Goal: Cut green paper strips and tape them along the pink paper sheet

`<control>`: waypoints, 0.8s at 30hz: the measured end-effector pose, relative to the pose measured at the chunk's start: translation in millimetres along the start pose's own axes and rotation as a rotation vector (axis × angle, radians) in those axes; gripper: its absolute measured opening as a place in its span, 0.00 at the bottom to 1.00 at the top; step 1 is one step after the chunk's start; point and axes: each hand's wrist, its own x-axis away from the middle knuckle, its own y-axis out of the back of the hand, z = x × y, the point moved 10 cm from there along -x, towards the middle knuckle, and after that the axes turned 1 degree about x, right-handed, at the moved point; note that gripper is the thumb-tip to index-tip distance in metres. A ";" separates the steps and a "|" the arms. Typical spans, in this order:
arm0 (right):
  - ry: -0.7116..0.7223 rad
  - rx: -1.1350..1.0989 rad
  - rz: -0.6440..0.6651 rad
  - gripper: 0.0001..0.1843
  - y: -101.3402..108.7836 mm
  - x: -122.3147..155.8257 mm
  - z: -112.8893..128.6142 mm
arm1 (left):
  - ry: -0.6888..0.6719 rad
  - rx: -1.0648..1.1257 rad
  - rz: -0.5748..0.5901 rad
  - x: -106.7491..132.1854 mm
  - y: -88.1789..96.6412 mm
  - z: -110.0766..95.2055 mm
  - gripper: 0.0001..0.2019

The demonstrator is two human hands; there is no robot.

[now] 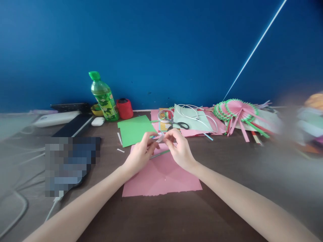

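Well to the left of the left hand, white cables (24, 201) are curving over the dark table, and one is plugging into a dark device (87, 161) whose screen is showing only as blurred squares. Beyond that, a white slab (57, 119) and a black slab (70, 126) are lying side by side, with a small white case (97, 121) just to their right. A green-capped bottle (104, 99) is standing behind the case, and a red container (124, 109) is standing near the bottle, both farther out than the left hand. A green sheet (136, 129) is lying just beyond that hand, narrow white scraps (119, 138) beside its left edge.

The left hand (141, 151) is bending its fingers nearly closed, thumb and fingertips pinching a small pale strip (160, 137) between the two hands. Under both, a pink sheet (164, 178) is lying flat, and a thin green strip (160, 154) is stretching between them. The right hand (181, 149) is curling likewise, pinching the pale strip's other side; the exact grip is partly hiding.

Just beyond the right hand, black-handled scissors (183, 125) are lying near a pale green sheet (185, 116). Farther right, a pleated pink-and-green paper piece (238, 109) is trailing strips.
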 end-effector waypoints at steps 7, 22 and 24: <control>-0.180 0.110 -0.086 0.08 32.1 -17.3 -44.6 | -0.024 -0.138 -0.039 -7.7 19.8 -0.1 0.03; -0.102 0.819 0.108 0.22 44.4 -23.7 -84.1 | -0.046 -0.226 -0.131 -14.6 45.8 -4.3 0.01; -0.081 0.807 0.051 0.23 49.3 -23.8 -79.5 | -0.033 -0.241 -0.133 -14.5 46.4 -3.5 0.01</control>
